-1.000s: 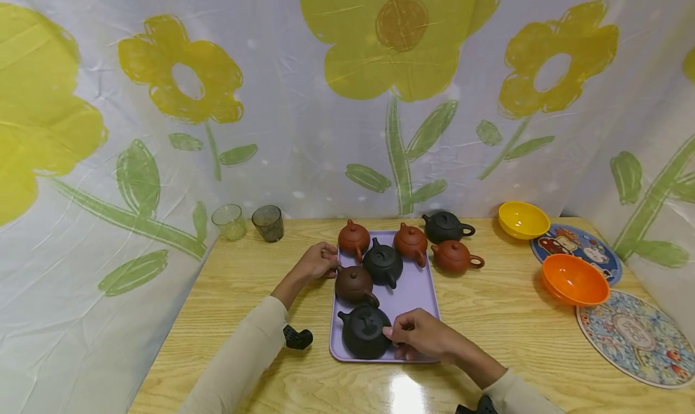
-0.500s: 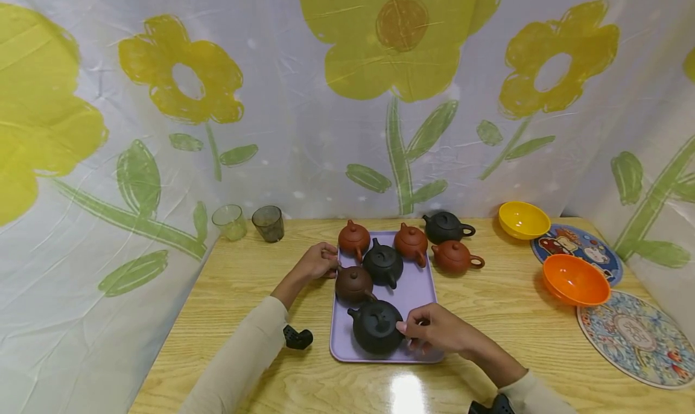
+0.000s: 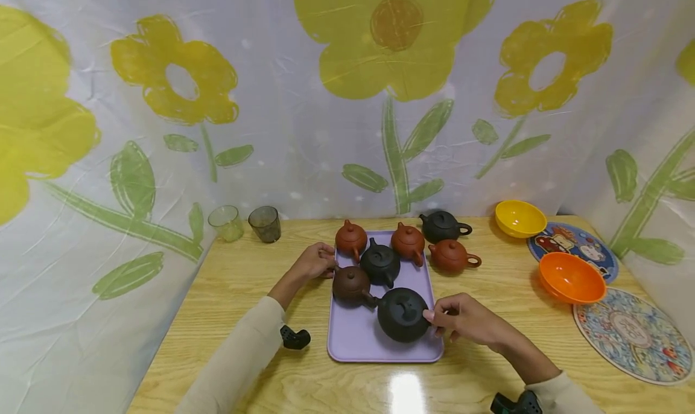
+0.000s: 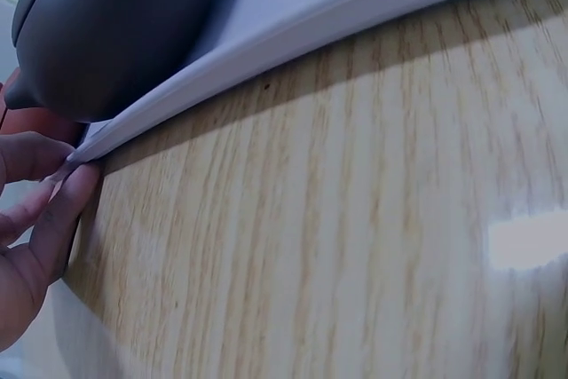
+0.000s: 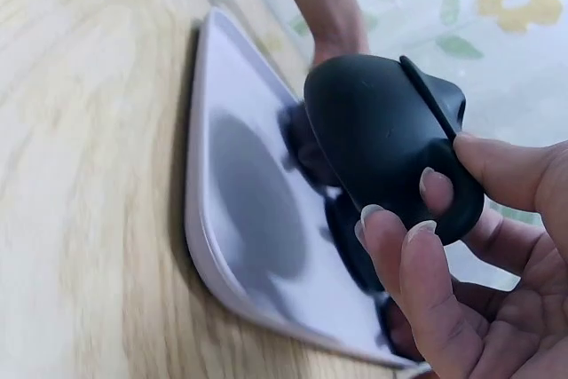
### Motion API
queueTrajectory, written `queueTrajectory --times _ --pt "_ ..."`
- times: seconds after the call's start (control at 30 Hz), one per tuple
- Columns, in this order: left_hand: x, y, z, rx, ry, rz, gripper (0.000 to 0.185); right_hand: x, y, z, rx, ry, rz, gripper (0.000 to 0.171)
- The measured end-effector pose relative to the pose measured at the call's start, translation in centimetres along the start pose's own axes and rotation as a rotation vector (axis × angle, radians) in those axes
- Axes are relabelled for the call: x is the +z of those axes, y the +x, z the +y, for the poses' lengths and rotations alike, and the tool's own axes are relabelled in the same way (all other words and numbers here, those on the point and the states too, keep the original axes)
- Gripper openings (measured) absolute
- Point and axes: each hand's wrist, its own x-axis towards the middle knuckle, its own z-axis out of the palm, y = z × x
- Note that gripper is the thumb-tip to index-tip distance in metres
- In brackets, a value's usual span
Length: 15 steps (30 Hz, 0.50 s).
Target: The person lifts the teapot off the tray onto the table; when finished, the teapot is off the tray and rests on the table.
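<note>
Since a second earlier, the black teapot [image 3: 403,314] had travelled from the tray's near-left corner toward its right edge, carried by the right hand [image 3: 466,320], while the left hand [image 3: 314,261] had stayed put. The right hand's thumb and fingers [image 5: 404,246] curled round the pot's handle side, grasping it; the wrist view showed the matte, rounded body raised above the lavender tray [image 3: 355,341]. The left hand pinched the tray's thin rim at the far-left edge, fingers bent on it.

Outward from the held pot, at 10 o'clock, sat a dark brown teapot [image 3: 350,284], its spout near the black one. At 11 o'clock stood another black teapot [image 3: 380,263], flanked by two reddish clay teapots [image 3: 351,239]. Off the tray at 1 o'clock, two more pots rested on the grained wooden table [image 3: 244,293]. At 3 o'clock lay a glossy orange bowl [image 3: 571,277].
</note>
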Motion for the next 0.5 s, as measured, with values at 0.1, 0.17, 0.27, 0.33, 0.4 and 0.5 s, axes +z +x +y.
queueTrajectory --times 0.1,0.17,0.27,0.33,0.4,0.5 --pt "0.0 0.0 0.0 -0.004 0.01 0.008 0.033 -0.8 -0.3 0.2 0.008 -0.006 0.012 0.038" --pt "0.0 0.0 0.0 -0.003 0.017 0.008 0.033 -1.4 -0.5 0.3 0.01 -0.007 0.015 0.038" --pt "0.0 -0.2 0.1 0.002 0.023 0.003 0.032 -2.3 -0.8 0.4 0.011 -0.02 0.018 0.038" --pt "-0.1 -0.2 0.1 0.005 0.026 -0.002 0.031 -2.9 -1.0 0.5 0.01 -0.032 0.022 0.038" --pt "-0.1 -0.3 0.1 0.009 0.027 -0.008 0.031 -3.6 -1.2 0.7 0.004 -0.045 0.027 0.039" --pt "0.0 -0.2 0.2 0.007 0.025 -0.011 0.031 -4.8 -1.5 1.0 0.014 -0.057 0.036 0.039"
